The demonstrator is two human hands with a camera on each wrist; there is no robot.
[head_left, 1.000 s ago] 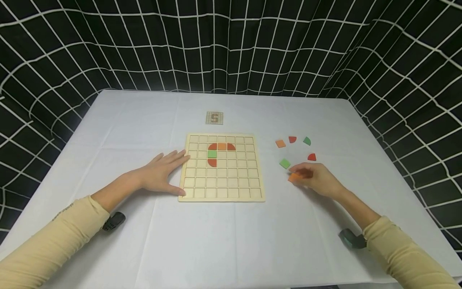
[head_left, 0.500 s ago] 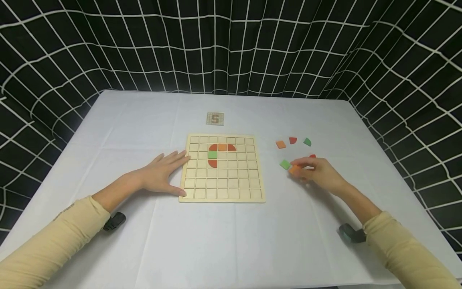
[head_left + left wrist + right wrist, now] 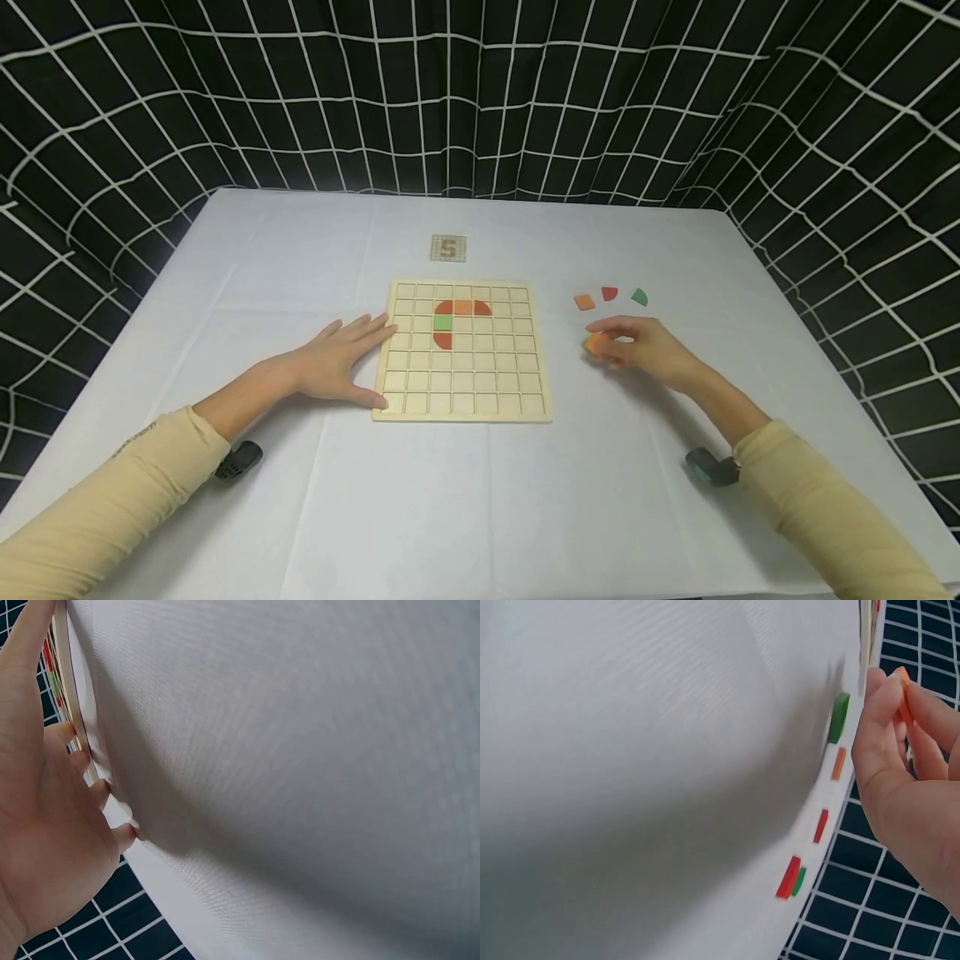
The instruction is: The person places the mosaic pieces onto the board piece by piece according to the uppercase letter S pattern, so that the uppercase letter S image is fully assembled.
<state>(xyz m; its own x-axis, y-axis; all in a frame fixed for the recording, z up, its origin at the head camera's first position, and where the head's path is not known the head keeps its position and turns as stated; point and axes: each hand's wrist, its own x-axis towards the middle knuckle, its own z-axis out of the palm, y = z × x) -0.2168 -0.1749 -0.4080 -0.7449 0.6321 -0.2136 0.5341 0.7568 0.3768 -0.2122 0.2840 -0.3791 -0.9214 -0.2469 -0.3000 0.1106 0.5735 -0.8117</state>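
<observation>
My right hand (image 3: 651, 354) pinches an orange square tile (image 3: 905, 696) between thumb and fingers, held above the table right of the wooden grid board (image 3: 487, 381). Beneath it in the head view, a light green square tile (image 3: 839, 718) is mostly hidden. With fingers spread, my left hand (image 3: 330, 364) rests along the board's left edge. Set in the board's cells are an orange square (image 3: 464, 307), a green square (image 3: 443, 322) and red quarter-round tiles, one of them (image 3: 482, 309) at the right end of the top row.
Loose on the white tablecloth (image 3: 480, 508) lie an orange square (image 3: 584, 302), a red quarter-round (image 3: 609, 294) and a green quarter-round (image 3: 639, 297). Another red quarter-round (image 3: 788, 877) shows in the right wrist view. Behind the board lies a small patterned card (image 3: 448, 248).
My right hand has moved left and slightly away from me with the orange tile, now over the green square. It now hides the nearer red quarter-round. My left hand stays on the board.
</observation>
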